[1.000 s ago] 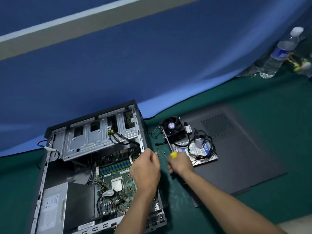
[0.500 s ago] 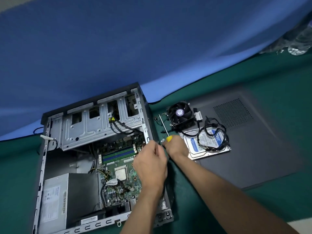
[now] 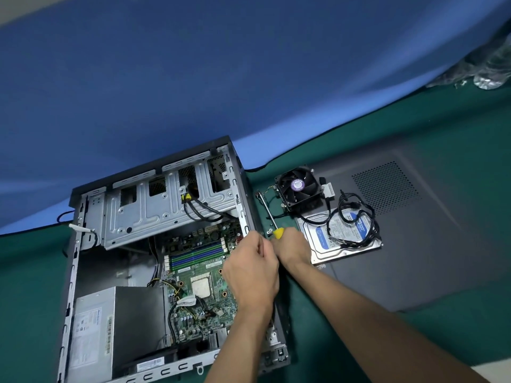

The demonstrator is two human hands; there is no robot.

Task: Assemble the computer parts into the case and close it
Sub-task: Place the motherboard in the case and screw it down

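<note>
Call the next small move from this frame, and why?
Probably lift the screwdriver off the mat: the right hand grips its yellow handle beside the open case, while the CPU socket sits bare and the fan cooler lies outside.

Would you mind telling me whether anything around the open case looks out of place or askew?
Nothing looks damaged or spilled. The cooler fan leans tilted on the hard drive rather than sitting over the bare CPU, and loose black cables lie coiled on the drive.
</note>
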